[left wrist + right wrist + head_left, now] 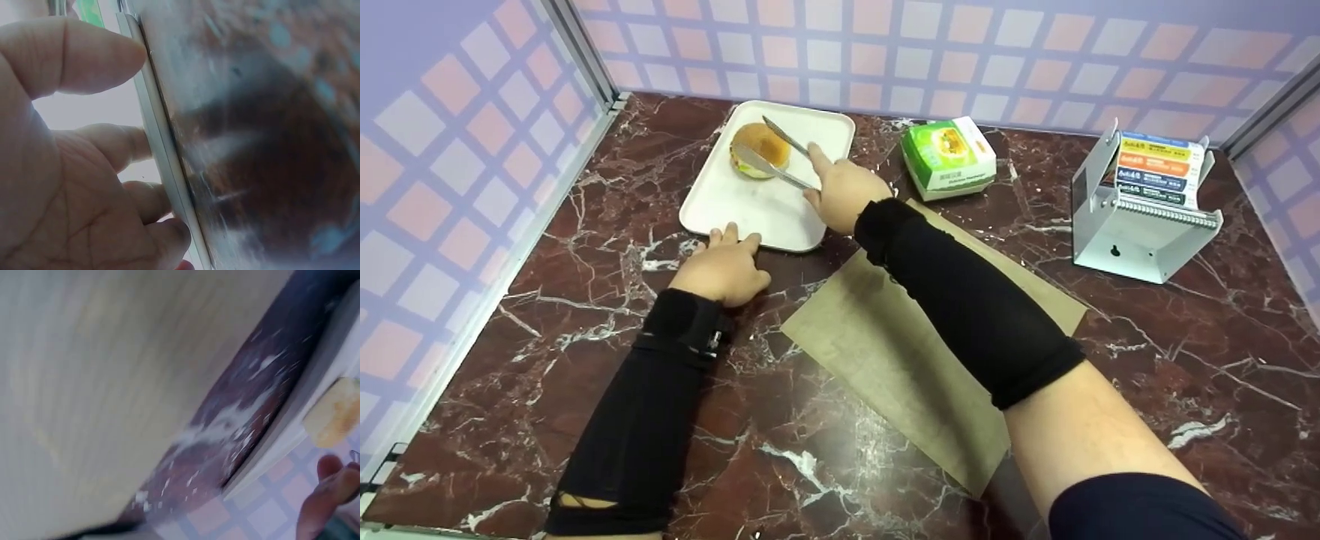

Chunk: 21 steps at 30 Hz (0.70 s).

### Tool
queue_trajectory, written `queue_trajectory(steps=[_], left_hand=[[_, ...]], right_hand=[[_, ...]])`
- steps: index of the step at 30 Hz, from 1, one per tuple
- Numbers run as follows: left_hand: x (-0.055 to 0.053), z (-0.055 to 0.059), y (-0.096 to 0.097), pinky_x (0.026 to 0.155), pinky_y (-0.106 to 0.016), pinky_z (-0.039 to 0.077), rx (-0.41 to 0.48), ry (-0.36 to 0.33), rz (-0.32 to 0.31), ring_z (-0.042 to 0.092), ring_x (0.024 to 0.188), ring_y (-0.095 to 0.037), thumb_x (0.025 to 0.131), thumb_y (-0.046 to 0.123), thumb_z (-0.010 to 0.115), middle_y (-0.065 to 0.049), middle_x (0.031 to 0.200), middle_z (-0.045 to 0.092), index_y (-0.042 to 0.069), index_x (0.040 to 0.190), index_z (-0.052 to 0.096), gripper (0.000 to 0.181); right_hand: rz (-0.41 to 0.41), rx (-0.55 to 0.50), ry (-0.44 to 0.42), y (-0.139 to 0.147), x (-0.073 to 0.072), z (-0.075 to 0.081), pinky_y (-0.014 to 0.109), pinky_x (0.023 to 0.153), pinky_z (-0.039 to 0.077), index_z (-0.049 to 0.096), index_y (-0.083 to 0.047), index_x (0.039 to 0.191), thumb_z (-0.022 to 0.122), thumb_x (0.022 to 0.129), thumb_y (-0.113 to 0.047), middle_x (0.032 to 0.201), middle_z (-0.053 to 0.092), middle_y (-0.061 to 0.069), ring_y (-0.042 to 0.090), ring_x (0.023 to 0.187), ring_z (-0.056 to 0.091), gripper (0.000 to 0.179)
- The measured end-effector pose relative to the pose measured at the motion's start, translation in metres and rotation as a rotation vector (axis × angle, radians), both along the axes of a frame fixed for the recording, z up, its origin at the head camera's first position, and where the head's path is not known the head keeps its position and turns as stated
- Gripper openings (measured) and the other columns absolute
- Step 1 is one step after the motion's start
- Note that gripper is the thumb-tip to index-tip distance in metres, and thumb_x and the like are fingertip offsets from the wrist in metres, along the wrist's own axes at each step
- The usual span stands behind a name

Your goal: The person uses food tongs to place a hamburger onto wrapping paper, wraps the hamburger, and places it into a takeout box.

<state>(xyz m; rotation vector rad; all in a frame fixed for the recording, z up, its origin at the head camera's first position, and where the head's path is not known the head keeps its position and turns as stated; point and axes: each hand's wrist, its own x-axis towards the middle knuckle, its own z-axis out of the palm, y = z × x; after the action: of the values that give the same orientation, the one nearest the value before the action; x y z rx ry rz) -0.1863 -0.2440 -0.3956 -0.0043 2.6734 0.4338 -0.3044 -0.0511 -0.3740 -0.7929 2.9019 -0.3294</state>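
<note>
Two hands (724, 270) (851, 193); one pair of tongs (761, 163); one burger (766, 142) on one tray (735, 210)

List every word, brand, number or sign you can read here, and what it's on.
"Delicious Hamburger", as best the tiny print reads: side of the green-and-white box; characters above it are too small to read.
Coloured packs in the metal holder: printed characters, too small and blurred to read.
I can make out no other text.
</note>
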Motion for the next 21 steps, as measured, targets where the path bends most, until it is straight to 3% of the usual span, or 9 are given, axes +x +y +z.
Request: queue_trajectory(steps=[6,14,21], left_hand=[[0.002,-0.001,0.004,0.13,-0.068,0.002,0.005,-0.002,-0.007,-0.005,0.16,-0.054,0.098,0.03,0.049,-0.032,0.173,-0.002,0.006,0.168,0.02,0.08],[0.002,0.0,0.005,0.131,-0.066,0.001,0.012,-0.007,-0.012,-0.005,0.16,-0.053,0.098,0.03,0.049,-0.031,0.173,-0.002,0.006,0.168,0.021,0.079],[0.001,0.002,-0.003,0.13,-0.068,0.002,0.007,0.001,-0.002,-0.004,0.16,-0.053,0.098,0.031,0.049,-0.031,0.174,-0.001,0.006,0.168,0.021,0.079]], right_hand=[[0.037,0.105,0.027,-0.003,-0.008,-0.007,0.052,0.097,0.057,0.017,-0.027,0.17,0.048,0.109,-0.05,0.133,0.066,0.021,0.037,0.111,0.069,0.073],[0.058,0.2,0.074,-0.015,-0.013,-0.009,0.051,0.092,0.061,0.025,-0.02,0.169,0.048,0.112,-0.039,0.114,0.074,0.021,0.037,0.106,0.072,0.064],[0.078,0.217,0.08,-0.021,-0.013,-0.009,0.051,0.085,0.062,0.022,-0.011,0.168,0.04,0.114,-0.029,0.108,0.075,0.019,0.036,0.096,0.073,0.06]])
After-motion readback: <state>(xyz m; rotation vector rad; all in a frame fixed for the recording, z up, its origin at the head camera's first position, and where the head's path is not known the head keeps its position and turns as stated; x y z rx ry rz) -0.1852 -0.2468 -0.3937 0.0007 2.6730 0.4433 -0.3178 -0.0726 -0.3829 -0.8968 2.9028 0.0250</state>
